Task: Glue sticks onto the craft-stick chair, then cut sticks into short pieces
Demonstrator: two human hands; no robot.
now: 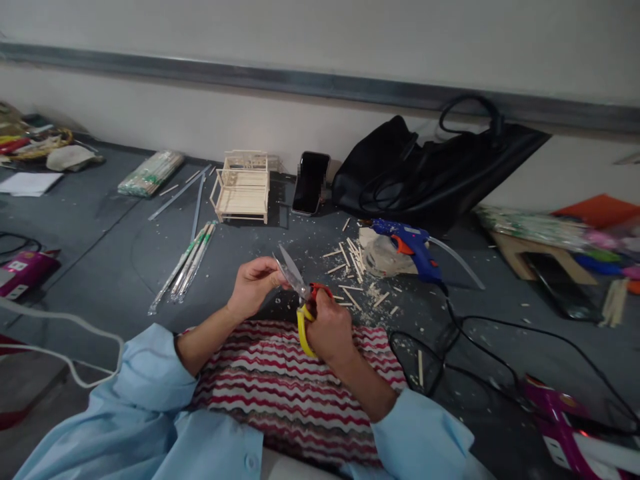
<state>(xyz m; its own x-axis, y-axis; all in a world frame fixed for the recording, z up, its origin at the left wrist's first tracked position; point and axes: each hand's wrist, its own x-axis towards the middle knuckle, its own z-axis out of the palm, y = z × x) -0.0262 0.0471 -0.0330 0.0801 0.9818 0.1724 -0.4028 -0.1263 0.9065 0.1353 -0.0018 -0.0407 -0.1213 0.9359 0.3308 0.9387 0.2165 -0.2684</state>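
My right hand [327,327] is wrapped round the yellow and orange handles of a pair of scissors [299,293], whose blades stand apart and point up and left. My left hand [255,283] pinches something small at the blades; I cannot make out what it is. Both hands hover over a red and white striped cloth [280,380] on my lap. Several short cut wooden sticks [353,267] lie scattered on the grey floor just beyond the hands.
A small wooden stick bench [243,187] stands at the back, with a phone [311,182] and a black bag [430,167] beside it. A blue glue gun [413,247] with its black cord lies right. Wrapped stick bundles [187,263] lie left.
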